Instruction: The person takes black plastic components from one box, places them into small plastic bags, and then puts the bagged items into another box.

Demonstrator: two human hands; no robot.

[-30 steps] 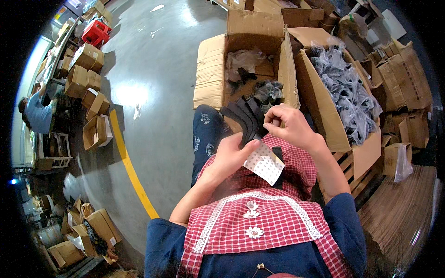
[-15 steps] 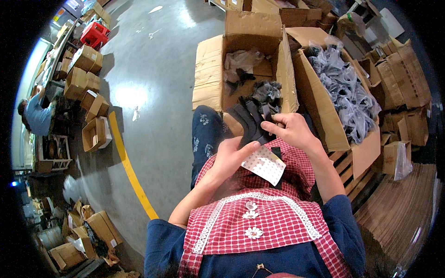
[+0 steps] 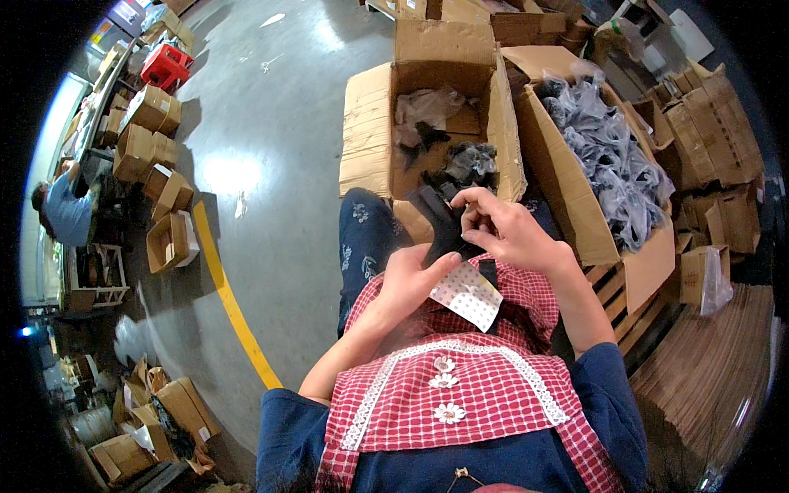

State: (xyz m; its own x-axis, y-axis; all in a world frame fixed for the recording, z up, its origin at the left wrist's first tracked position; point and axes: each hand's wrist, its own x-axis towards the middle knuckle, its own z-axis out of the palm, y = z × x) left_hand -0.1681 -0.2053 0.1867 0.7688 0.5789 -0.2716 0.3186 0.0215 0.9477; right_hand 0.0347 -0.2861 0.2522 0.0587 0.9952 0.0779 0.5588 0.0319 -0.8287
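Note:
My left hand (image 3: 409,281) is closed, its thumb pressing on a white sheet of small round stickers (image 3: 470,297) above my lap. The same hand also seems to hold a bundle of flat black straps (image 3: 437,215), which points away from me over the edge of an open carton. Beside the straps, my right hand (image 3: 511,233) has its fingers curled, with the index fingertip at the straps' right edge. Whatever lies between its thumb and fingers is too small to make out.
Ahead stands an open cardboard box (image 3: 367,131) with black pieces and clear plastic inside. To its right, another carton (image 3: 567,177) is full of plastic-wrapped dark items. Flattened cardboard (image 3: 707,361) is stacked at right. A person in blue (image 3: 70,205) sits far left near several boxes.
My right hand has shifted slightly left, its index finger now bent at the straps. The fanned straps have come closer together. My left hand stays nearly still with the sheet.

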